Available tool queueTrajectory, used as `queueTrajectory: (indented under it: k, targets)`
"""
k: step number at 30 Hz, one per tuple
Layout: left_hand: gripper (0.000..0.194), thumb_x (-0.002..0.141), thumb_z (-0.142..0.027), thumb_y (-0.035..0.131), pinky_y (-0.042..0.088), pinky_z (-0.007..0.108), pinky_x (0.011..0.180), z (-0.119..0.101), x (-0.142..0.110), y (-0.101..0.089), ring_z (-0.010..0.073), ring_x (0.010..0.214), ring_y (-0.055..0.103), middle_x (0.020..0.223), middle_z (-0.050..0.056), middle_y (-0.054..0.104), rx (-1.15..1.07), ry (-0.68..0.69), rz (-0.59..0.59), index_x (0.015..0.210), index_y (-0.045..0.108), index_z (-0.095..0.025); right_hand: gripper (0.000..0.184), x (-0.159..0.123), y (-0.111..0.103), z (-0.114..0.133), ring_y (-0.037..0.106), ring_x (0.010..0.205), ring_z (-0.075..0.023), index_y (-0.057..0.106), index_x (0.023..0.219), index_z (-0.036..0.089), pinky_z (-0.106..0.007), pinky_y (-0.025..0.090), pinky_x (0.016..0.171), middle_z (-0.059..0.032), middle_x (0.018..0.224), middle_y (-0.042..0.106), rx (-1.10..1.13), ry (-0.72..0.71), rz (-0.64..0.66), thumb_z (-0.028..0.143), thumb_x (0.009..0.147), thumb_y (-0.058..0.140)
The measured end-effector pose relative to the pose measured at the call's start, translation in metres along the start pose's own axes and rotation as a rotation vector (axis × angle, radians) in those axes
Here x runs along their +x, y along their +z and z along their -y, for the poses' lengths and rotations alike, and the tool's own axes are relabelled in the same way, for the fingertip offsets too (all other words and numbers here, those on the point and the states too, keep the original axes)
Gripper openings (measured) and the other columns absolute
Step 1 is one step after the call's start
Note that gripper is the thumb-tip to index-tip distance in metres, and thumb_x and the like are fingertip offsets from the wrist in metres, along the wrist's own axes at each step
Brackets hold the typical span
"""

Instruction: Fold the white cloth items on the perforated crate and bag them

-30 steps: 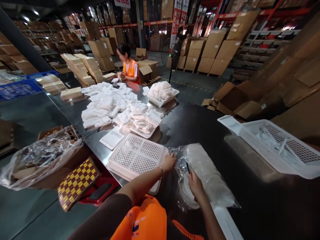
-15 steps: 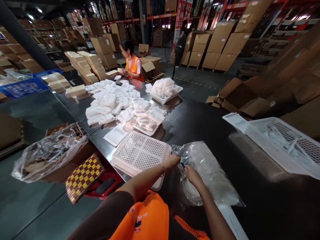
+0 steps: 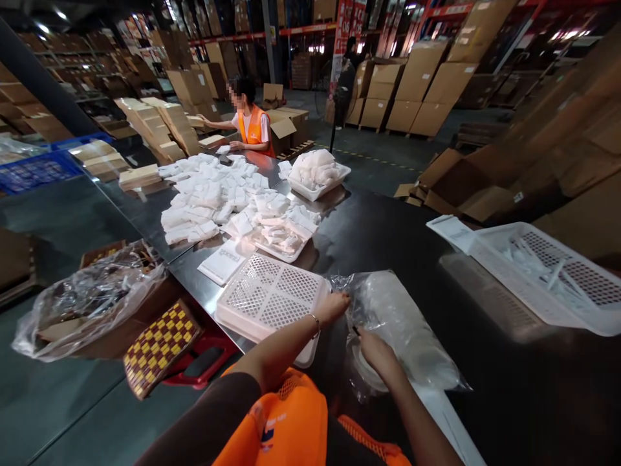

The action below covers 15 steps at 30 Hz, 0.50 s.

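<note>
A clear plastic bag (image 3: 365, 283) lies on the dark table in front of me, packed with stacked white round pieces (image 3: 412, 323). My left hand (image 3: 334, 306) is closed on the bag's gathered end, beside an upturned white perforated plastic basket (image 3: 272, 291). Just right of it, my right hand (image 3: 377, 351) is closed around a small dark object (image 3: 357, 331) whose tip points at the bag; its kind is too small to make out. Below the right forearm a long white flat piece (image 3: 449, 421) shows in part.
White packets (image 3: 208, 194) are heaped across the table, with a filled white tray (image 3: 317, 175) beyond. Another perforated basket (image 3: 548, 278) stands at right. A co-worker in an orange vest (image 3: 255, 126) is at the far side. Left are a plastic-lined carton (image 3: 97, 304) and a checkered stool (image 3: 160, 346).
My right hand has shifted slightly down, away from my left, with the dark object. The co-worker's arm now reaches out to the stacks on the left. The view has turned slightly.
</note>
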<state>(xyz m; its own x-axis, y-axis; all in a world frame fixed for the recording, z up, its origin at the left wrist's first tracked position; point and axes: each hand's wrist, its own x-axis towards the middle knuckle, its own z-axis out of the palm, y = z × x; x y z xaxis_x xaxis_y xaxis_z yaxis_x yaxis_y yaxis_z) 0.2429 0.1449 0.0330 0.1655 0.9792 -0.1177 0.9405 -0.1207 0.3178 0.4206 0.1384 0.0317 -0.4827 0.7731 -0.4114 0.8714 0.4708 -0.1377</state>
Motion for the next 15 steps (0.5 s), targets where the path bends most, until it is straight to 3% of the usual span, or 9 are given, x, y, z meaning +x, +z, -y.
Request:
queueTrajectory:
  k: [5, 8, 12, 15]
  targets:
    - [0.031, 0.094, -0.007, 0.036, 0.050, 0.028, 0.084, 0.006, 0.000, -0.014, 0.0189, 0.097, 0.062, 0.110, 0.013, 0.063, 0.023, -0.010, -0.019, 0.107, 0.063, -0.011, 0.045, -0.037, -0.002, 0.000, 0.068, 0.096, -0.0270, 0.064, 0.120, 0.019, -0.036, 0.048, 0.079, -0.0150, 0.102, 0.072, -0.078, 0.024, 0.071, 0.010, 0.089, 0.033]
    - [0.030, 0.095, -0.011, 0.037, 0.050, 0.029, 0.084, 0.012, 0.000, -0.022, 0.0189, 0.095, 0.063, 0.108, 0.011, 0.064, 0.025, 0.042, 0.005, 0.106, 0.065, -0.014, 0.043, -0.048, -0.016, -0.004, 0.068, 0.095, -0.0263, 0.054, 0.132, 0.023, -0.035, 0.049, 0.078, -0.0124, 0.103, 0.072, -0.062, 0.071, 0.002, 0.023, 0.095, 0.032]
    - [0.030, 0.096, -0.014, 0.038, 0.050, 0.030, 0.085, 0.014, 0.001, -0.025, 0.0202, 0.097, 0.063, 0.109, 0.010, 0.065, 0.021, 0.087, 0.024, 0.106, 0.066, -0.016, 0.047, -0.030, -0.026, -0.006, 0.064, 0.104, -0.0259, 0.044, 0.138, 0.019, -0.034, 0.048, 0.082, -0.0147, 0.129, 0.059, -0.029, 0.159, -0.219, 0.034, 0.095, 0.036]
    - [0.029, 0.095, -0.014, 0.039, 0.049, 0.032, 0.088, 0.013, 0.001, -0.026, 0.0212, 0.101, 0.062, 0.110, 0.011, 0.065, 0.011, 0.067, 0.006, 0.105, 0.066, -0.016, 0.050, -0.005, -0.014, -0.004, 0.063, 0.102, -0.0231, 0.044, 0.136, 0.017, -0.030, 0.046, 0.081, -0.0138, 0.130, 0.056, -0.003, 0.126, -0.287, 0.032, 0.088, 0.050]
